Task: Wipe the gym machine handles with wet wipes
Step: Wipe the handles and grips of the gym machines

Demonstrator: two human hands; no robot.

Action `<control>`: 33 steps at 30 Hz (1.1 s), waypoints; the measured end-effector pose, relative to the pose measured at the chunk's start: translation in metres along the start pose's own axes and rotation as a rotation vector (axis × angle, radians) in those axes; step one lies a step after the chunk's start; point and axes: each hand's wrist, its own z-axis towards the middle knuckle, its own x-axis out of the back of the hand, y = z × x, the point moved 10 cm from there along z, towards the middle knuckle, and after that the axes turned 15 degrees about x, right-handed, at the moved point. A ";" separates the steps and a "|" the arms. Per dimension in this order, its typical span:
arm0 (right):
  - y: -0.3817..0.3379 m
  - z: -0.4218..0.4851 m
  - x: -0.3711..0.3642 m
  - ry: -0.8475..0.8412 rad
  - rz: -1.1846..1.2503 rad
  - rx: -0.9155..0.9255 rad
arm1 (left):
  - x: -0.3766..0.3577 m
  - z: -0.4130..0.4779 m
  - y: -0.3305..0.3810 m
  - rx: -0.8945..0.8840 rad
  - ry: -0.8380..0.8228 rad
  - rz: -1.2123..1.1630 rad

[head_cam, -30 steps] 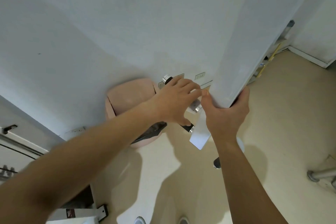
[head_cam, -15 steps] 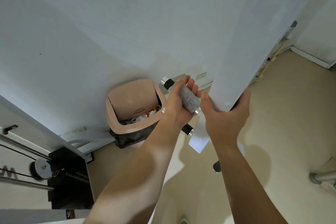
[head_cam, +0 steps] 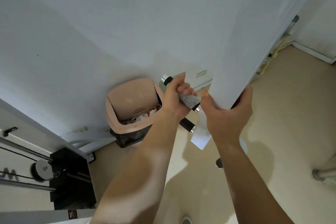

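A black gym machine handle (head_cam: 168, 80) with chrome end caps juts out beside a broad white machine arm (head_cam: 236, 63). My left hand (head_cam: 173, 100) is closed around this handle, pressing a grey-white wet wipe (head_cam: 189, 101) wrapped on the grip. My right hand (head_cam: 229, 114) clasps the lower end of the white arm, thumb on the near face. A second black handle (head_cam: 187, 124) with a chrome cap pokes out just below my left wrist. The middle of the upper handle is hidden by my fingers and the wipe.
A pink swing-lid trash bin (head_cam: 116, 114) with rubbish inside stands against the white wall (head_cam: 109, 23), left of the handles. A black weight stack (head_cam: 72, 178) with pulley (head_cam: 42, 169) and cables sits lower left. Beige floor (head_cam: 291, 114) spreads right; a metal tube foot (head_cam: 323, 176) lies at the right edge.
My left hand turned from lying over the handle to gripping it with the wipe showing, and slid slightly. My left forearm dropped, uncovering the bin and weight stack. The right hand kept its hold.
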 end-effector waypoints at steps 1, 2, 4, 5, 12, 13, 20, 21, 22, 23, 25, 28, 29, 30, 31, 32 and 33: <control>-0.001 0.001 0.000 -0.012 -0.004 0.004 | -0.010 0.001 0.001 -0.018 -0.170 -0.027; -0.001 0.001 -0.001 -0.022 -0.009 0.011 | -0.018 0.000 0.004 -0.044 -0.306 -0.042; -0.001 0.003 0.000 -0.039 -0.019 0.022 | -0.024 0.001 0.011 -0.083 -0.424 -0.095; -0.001 0.004 0.000 -0.042 -0.021 0.022 | -0.022 0.004 0.014 -0.086 -0.395 -0.121; 0.002 0.008 -0.001 -0.042 -0.050 0.006 | 0.011 -0.008 0.038 -0.157 0.423 0.052; 0.003 0.008 0.000 -0.032 -0.044 0.005 | 0.008 -0.005 0.033 -0.153 0.351 0.034; 0.007 0.007 -0.004 -0.038 0.013 -0.024 | -0.013 0.009 0.005 -0.071 -0.233 -0.170; 0.007 0.007 -0.005 -0.040 0.012 -0.028 | -0.007 0.010 0.001 -0.058 -0.111 -0.137; 0.007 0.007 -0.006 -0.043 0.013 -0.031 | 0.001 0.010 -0.001 -0.060 0.058 -0.087; 0.007 0.007 -0.006 -0.046 0.018 -0.032 | 0.008 0.005 0.002 -0.090 0.240 -0.011; 0.005 0.005 -0.006 -0.050 0.030 -0.030 | 0.015 -0.009 0.010 -0.142 0.521 0.160; -0.001 0.003 -0.006 -0.046 0.035 -0.009 | 0.017 -0.010 0.003 -0.104 0.450 0.098; -0.002 0.003 -0.006 -0.044 0.041 -0.004 | 0.012 -0.006 -0.004 -0.072 0.291 0.002; -0.004 0.002 -0.007 -0.043 0.049 0.001 | 0.006 -0.004 -0.010 -0.039 0.117 -0.084; -0.005 0.001 -0.008 -0.043 0.056 0.006 | 0.000 -0.003 -0.013 -0.018 -0.037 -0.146; -0.006 0.000 -0.008 -0.042 0.060 0.008 | -0.006 -0.006 -0.016 -0.007 -0.161 -0.184; -0.006 -0.001 -0.008 -0.042 0.062 0.008 | -0.011 -0.009 -0.018 -0.003 -0.245 -0.205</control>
